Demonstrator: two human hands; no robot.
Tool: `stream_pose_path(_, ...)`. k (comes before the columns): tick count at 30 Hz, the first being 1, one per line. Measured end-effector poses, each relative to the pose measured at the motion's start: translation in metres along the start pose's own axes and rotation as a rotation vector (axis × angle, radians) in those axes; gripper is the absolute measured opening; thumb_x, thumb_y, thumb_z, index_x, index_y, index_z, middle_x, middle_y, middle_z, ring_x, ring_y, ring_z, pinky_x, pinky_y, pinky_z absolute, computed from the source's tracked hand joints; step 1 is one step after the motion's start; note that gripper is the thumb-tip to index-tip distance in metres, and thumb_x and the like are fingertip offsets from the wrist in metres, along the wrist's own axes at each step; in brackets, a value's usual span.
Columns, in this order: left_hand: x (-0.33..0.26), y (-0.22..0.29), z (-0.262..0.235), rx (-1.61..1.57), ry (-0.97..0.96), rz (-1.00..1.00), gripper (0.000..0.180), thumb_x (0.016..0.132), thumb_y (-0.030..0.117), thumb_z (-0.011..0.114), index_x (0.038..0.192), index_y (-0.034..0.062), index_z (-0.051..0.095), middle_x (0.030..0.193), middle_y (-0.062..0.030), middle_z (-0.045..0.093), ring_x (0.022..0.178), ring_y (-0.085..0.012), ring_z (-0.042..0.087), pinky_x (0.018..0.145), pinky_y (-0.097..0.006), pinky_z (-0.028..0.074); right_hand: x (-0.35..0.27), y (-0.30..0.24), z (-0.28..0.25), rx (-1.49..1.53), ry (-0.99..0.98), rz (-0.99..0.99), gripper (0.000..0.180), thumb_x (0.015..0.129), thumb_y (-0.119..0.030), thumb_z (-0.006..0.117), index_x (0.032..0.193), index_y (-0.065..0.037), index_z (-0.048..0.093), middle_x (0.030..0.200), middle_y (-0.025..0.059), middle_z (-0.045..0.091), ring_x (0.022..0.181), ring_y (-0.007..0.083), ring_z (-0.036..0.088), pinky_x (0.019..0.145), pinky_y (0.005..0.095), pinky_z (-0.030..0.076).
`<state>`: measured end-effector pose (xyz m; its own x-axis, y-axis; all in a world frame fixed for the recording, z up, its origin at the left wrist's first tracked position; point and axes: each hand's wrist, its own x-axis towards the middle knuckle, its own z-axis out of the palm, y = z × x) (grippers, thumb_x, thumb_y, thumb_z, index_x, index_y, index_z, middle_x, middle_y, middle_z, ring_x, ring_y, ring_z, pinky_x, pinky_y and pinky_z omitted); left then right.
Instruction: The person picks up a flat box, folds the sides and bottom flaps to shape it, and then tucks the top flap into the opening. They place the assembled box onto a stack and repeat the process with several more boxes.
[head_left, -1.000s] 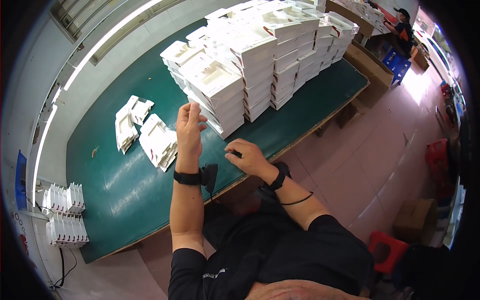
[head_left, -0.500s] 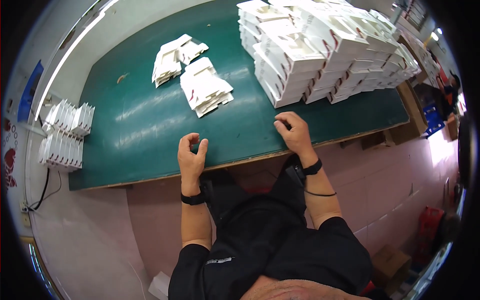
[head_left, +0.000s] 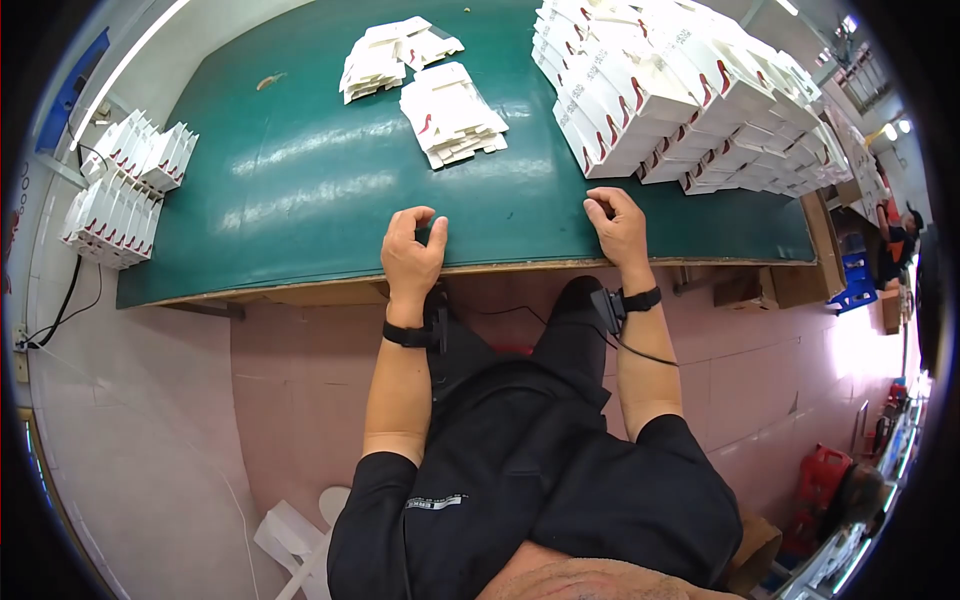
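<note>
My left hand [head_left: 412,252] is at the near edge of the green table [head_left: 300,220], fingers loosely curled and thumb apart, holding nothing. Further right, my right hand [head_left: 620,230] hovers by the same edge, loosely open with bent fingers and nothing visible in it. Beyond and between them lies a pile of flat white cartons [head_left: 455,115]. Behind it is another pile of flat cartons [head_left: 373,65]. Just past my right hand rises a large stack of white boxes [head_left: 640,100] with red marks.
Smaller stacked white boxes [head_left: 112,215] stand at the table's left end by the wall. Cardboard boxes [head_left: 745,290] and a blue crate [head_left: 853,282] are at the right. A thin cable [head_left: 645,355] hangs from my right wrist's strap. Another person [head_left: 898,240] is far right.
The view has shifted, so the table and its piles sit higher in the picture. Both hands remain near the table edge, empty, with fingers still curled.
</note>
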<state>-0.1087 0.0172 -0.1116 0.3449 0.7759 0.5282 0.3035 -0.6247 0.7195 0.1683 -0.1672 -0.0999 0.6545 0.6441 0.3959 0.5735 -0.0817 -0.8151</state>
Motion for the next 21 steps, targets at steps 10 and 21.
stream_pose_path(10,0.002,0.001,0.003,0.048,0.003,-0.016,0.017,0.093,0.018,0.079,0.101,0.0044,0.072,0.094,-0.0089,0.071,0.086,-0.0239,0.07,0.08,-0.035,0.055,-0.003,0.001,0.001,0.028,0.008,-0.059,0.015,0.094,-0.01,0.077,0.105,0.001,0.074,0.098,0.0053,0.073,0.082,0.0126,0.068,0.075,0.0276,0.055)
stream_pose_path(21,0.007,-0.012,0.001,-0.137,-0.13,-0.126,0.023,0.094,0.019,0.079,0.108,0.0031,0.071,0.101,-0.0071,0.072,0.094,-0.0197,0.07,0.086,-0.034,0.056,0.002,0.005,0.005,0.099,-0.057,0.048,0.019,0.095,-0.012,0.077,0.109,0.0,0.075,0.1,0.0054,0.075,0.085,0.0129,0.069,0.078,0.0277,0.056)
